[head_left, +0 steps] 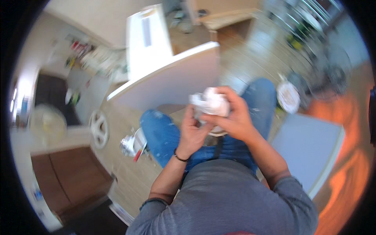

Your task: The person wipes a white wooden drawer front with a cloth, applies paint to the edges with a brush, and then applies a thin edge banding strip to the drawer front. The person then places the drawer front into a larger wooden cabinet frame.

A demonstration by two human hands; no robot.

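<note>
We find the white bundle (213,102), crumpled and of a material too blurred to identify, held in front of the torso and above the lap; the right hand (238,122) is clamped on it, thumb across the near face and fingers over the far side; the left hand (193,132) is closed against its lower left side, though we cannot tell how firmly; a pale round rim (217,132) shows just below the hands, its owner mostly hidden. In our judgement the chief hazard is a drop, should the right thumb slacken while the left fingers bear little of the load; loose folds at the upper left could also slip free, being outside the visible grip. We note the upright panel (172,80) just beyond the knees; a careless forward reach could knock it. On the floor by the left knee lies a red-handled tool (138,155), beside a white container (140,140); we consider that a shifted foot could disturb either.
</note>
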